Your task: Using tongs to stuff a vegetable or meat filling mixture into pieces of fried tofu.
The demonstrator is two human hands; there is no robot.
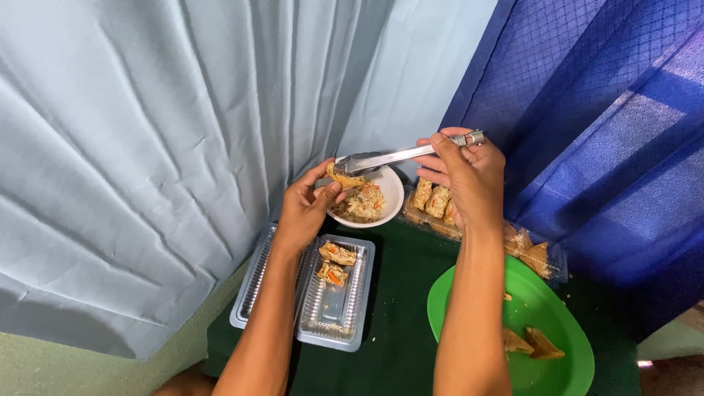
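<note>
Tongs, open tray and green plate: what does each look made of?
Tongs, in the right hand: apparently polished metal, silvery with bright glints. Open tray: likely thin clear plastic, ribbed and see-through, with shiny highlights. Green plate: probably plastic, uniform bright green with a smooth, slightly glossy surface.

Head view: we look down from our own head, facing forward over both forearms.
Nearness: close; the table (396, 323) fills the lower frame, curtains (147, 147) behind.
Shared: single view only.
</note>
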